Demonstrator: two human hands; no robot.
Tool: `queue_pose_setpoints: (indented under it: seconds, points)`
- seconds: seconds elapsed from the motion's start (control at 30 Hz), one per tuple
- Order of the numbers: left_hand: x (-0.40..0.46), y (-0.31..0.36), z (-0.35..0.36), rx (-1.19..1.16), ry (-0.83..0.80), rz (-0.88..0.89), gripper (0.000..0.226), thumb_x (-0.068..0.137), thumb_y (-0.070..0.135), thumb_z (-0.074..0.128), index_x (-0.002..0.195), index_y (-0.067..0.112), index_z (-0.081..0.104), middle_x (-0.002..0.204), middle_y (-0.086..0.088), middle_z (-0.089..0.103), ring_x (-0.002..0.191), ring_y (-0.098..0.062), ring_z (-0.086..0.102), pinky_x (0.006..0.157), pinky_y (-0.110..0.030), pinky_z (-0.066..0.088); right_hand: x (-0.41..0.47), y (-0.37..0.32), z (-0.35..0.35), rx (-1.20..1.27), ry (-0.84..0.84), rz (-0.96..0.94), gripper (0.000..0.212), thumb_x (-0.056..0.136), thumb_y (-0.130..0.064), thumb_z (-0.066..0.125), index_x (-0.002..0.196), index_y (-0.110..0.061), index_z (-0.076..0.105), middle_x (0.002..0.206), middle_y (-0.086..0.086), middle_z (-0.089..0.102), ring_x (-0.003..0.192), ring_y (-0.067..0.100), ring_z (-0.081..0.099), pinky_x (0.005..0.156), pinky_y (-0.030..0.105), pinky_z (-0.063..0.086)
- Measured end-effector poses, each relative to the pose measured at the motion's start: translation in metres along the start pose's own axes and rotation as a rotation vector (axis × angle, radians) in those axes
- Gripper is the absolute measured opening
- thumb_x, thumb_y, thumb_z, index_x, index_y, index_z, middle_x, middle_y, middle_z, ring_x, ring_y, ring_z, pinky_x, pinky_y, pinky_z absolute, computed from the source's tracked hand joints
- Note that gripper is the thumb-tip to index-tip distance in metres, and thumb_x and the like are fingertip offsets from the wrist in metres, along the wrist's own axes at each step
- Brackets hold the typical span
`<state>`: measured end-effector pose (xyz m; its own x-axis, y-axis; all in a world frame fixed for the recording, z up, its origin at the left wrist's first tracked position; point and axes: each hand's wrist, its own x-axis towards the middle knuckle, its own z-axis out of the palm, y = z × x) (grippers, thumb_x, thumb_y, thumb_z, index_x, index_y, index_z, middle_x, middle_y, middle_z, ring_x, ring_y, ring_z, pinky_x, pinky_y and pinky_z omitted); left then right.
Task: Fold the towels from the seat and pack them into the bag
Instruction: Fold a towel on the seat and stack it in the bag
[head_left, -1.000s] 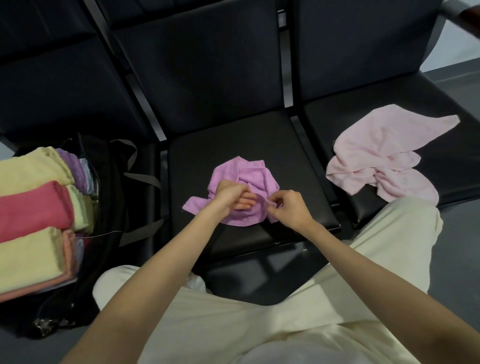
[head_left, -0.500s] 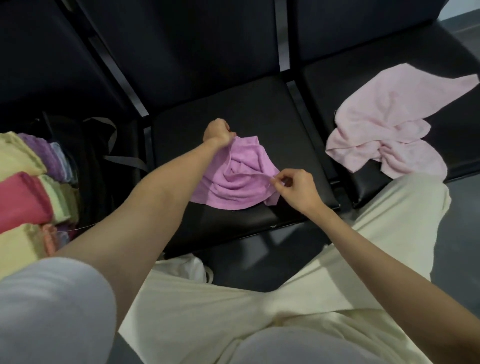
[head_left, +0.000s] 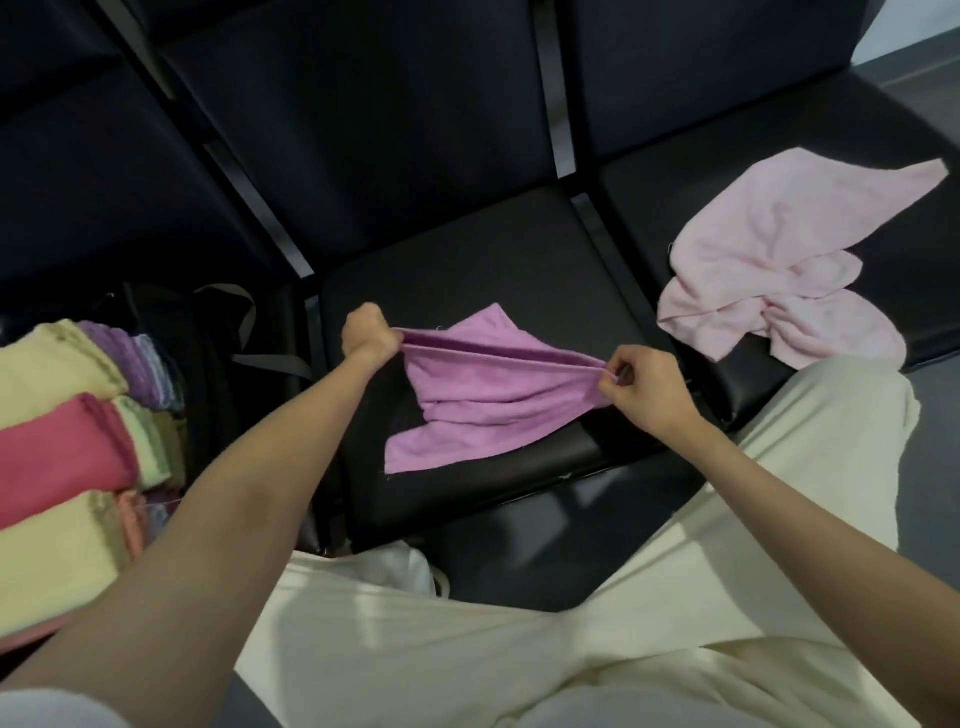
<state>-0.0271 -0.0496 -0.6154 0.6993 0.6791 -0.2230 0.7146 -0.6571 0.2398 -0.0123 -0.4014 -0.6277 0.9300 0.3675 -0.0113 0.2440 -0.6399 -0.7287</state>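
Head view: a person's left hand (head_left: 370, 336) and right hand (head_left: 643, 383) are each pinching a corner of the purple towel (head_left: 483, 400), stretching its top edge taut above the middle seat (head_left: 545, 270), apparently to square it for folding. The cloth is hanging rumpled, its lower corner trailing on the cushion. A pale pink towel (head_left: 779, 265) is lying crumpled on the neighbouring seat, while folded towels (head_left: 57, 457) are filling the bag (head_left: 208, 343) at left.

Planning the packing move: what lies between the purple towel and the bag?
Nothing visible. The purple towel, held by the left hand and right hand, hangs over the seat; only the seat's edge separates it from the bag at left.
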Motion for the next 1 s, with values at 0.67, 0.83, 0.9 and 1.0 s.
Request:
queue_pose_setpoints:
  seconds: [0.67,0.83,0.9,1.0]
  points:
    - [-0.096,0.01,-0.143,-0.976,0.885,0.052,0.013,0.093,0.013,0.053,0.091,0.014,0.066,0.083,0.01,0.062,0.074,-0.004,0.061,0.071,-0.021,0.055,0.041,-0.103,-0.059,0.111,0.383,-0.29,0.009,0.084,-0.006,0.061,0.092,-0.009,0.065,0.084,0.0,0.063,0.073,0.011,0.056,0.067,0.02,0.045]
    - [-0.114,0.009,-0.172,-1.16,1.087,0.052,0.012,0.091,0.008,0.052,0.092,0.009,0.064,0.086,0.006,0.061,0.075,0.002,0.06,0.071,-0.02,0.054,0.04,-0.137,-0.065,0.396,0.441,-0.306,0.024,0.081,0.001,0.059,0.098,-0.015,0.053,0.083,-0.004,0.057,0.058,0.006,0.049,0.06,0.01,0.042]
    - [-0.121,0.007,-0.18,-1.179,1.205,0.098,0.007,0.09,0.005,0.051,0.09,0.008,0.057,0.083,0.009,0.057,0.072,0.009,0.057,0.069,-0.015,0.049,0.038,-0.146,-0.065,0.496,0.471,-0.326,0.028,0.081,0.003,0.059,0.102,-0.015,0.051,0.087,-0.003,0.057,0.058,0.006,0.05,0.06,0.011,0.044]
    - [-0.122,-0.001,-0.177,-1.152,1.21,0.024,0.002,0.091,0.007,0.051,0.09,0.009,0.052,0.08,0.012,0.052,0.068,0.007,0.054,0.066,-0.013,0.046,0.043,-0.152,-0.063,0.459,0.386,-0.318,0.022,0.083,0.0,0.06,0.099,-0.014,0.057,0.088,0.0,0.061,0.067,0.007,0.058,0.064,0.017,0.052]
